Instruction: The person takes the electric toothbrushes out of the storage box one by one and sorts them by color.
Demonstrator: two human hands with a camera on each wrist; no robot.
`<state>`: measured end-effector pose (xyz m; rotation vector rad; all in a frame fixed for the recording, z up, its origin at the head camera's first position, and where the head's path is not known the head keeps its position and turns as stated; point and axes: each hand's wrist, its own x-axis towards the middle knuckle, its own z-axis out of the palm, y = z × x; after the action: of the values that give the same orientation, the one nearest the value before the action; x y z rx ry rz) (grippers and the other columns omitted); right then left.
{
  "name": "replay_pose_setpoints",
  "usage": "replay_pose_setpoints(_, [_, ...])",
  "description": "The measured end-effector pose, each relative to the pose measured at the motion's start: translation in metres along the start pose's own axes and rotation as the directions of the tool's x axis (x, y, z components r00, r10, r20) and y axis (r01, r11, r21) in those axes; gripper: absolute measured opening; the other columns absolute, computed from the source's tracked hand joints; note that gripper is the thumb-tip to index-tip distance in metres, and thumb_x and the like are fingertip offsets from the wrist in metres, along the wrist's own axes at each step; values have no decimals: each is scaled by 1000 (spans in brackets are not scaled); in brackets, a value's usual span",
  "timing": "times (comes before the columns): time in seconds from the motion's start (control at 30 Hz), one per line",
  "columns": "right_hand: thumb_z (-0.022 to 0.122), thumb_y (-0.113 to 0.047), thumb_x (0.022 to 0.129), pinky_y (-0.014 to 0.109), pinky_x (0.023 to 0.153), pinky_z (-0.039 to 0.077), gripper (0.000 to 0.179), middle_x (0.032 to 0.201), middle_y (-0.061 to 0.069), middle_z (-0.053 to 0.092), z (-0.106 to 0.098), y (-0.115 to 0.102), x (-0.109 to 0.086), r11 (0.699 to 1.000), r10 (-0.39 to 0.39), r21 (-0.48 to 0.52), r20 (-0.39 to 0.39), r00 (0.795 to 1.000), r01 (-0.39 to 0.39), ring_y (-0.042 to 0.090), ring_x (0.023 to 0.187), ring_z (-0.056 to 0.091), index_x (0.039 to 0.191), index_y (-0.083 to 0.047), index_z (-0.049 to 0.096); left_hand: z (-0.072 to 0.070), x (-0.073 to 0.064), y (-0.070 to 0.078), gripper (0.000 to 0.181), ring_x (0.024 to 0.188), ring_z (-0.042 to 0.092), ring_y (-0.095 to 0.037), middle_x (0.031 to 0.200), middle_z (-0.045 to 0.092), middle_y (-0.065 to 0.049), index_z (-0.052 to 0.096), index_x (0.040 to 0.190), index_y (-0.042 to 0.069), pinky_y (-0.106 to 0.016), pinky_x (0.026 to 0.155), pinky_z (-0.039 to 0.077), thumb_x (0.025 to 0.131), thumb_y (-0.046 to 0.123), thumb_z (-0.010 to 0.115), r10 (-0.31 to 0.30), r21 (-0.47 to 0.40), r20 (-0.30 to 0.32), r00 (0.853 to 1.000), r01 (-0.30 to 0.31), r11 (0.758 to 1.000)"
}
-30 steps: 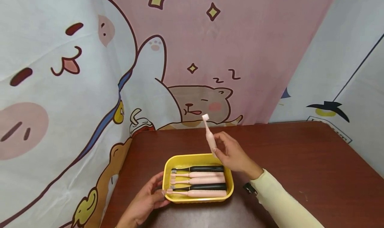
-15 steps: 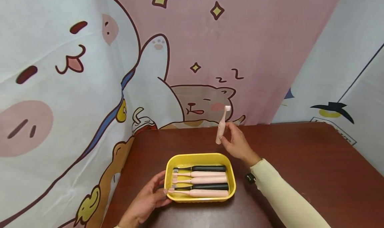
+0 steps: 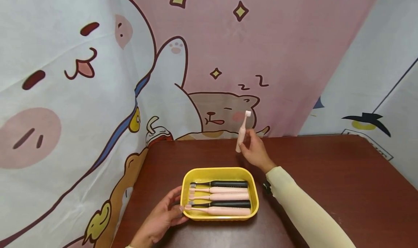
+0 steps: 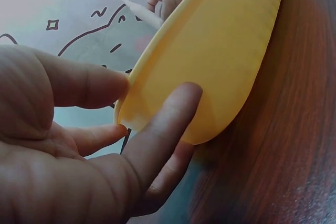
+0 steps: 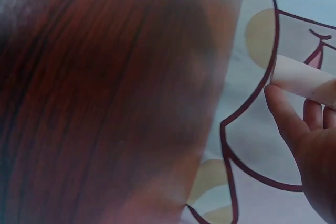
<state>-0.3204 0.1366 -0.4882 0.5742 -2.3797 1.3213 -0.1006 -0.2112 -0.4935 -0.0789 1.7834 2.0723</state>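
In the head view my right hand (image 3: 257, 152) pinches a pink electric toothbrush (image 3: 241, 135) by its handle, between thumb and fingers. The brush stands nearly upright, head up, above the table beyond the yellow box (image 3: 217, 173). My left hand (image 3: 163, 214) grips that box at its left end, with fingers at the rim and wall, as the left wrist view also shows. Side by side in the box lie two black toothbrushes (image 3: 230, 184) and three pink toothbrushes (image 3: 230, 197), heads to the left. Only part of the held handle (image 5: 302, 77) appears in the right wrist view.
The box stands on a dark reddish-brown table (image 3: 326, 175). A cartoon-printed cloth (image 3: 277, 52) hangs behind the table's back edge and along its left side. A small black device (image 3: 267, 186) sits at the right wrist, below the pale sleeve (image 3: 303, 204).
My right hand has lifted the pink toothbrush up and away from the box, and the brush now leans right instead of left. The left hand keeps its hold on the box.
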Motion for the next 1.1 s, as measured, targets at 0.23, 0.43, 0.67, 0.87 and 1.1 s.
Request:
replay_pose_setpoints(0.23, [75,3,90,47,90,51,43,105,20,66,5,10,5,1000,30,-1,-21,999,-30,33,98,62,128,2,53,-1,0,1,77,117,66,-27,165,23,-33,19,168,7,-51,95,61,103,1,59,-3,-6,0,1000,3,1000])
replay_pose_setpoints(0.43, [74,2,90,47,90,51,41,105,20,64,9,18,6,997,80,-19,-22,997,-80,35,98,62,126,2,53,-1,1,2,76,117,66,-27,164,26,-32,20,167,7,-49,95,62,103,2,60,5,-7,4,1000,-5,1000])
replay_pose_setpoints(0.67, [74,0,91,50,91,54,43,107,20,64,15,30,7,992,121,-44,-2,993,-121,36,99,64,128,1,51,-2,0,-1,75,116,66,-26,164,27,-31,21,167,8,-50,94,62,104,1,59,-7,-15,3,1000,7,1000])
replay_pose_setpoints(0.87, [75,-1,90,46,85,53,43,103,19,64,14,36,9,990,124,-73,16,992,-122,36,95,65,126,0,52,-2,1,-1,77,119,66,-28,165,24,-32,19,167,7,-50,96,61,103,-1,59,-3,-29,9,1000,4,1000])
replay_pose_setpoints(1.1, [74,-1,90,46,87,54,43,103,19,65,14,35,10,988,138,-70,34,990,-135,38,97,68,127,0,51,-2,1,2,76,116,65,-25,164,26,-31,20,167,8,-50,96,61,102,-3,58,-11,-23,2,1000,11,1000])
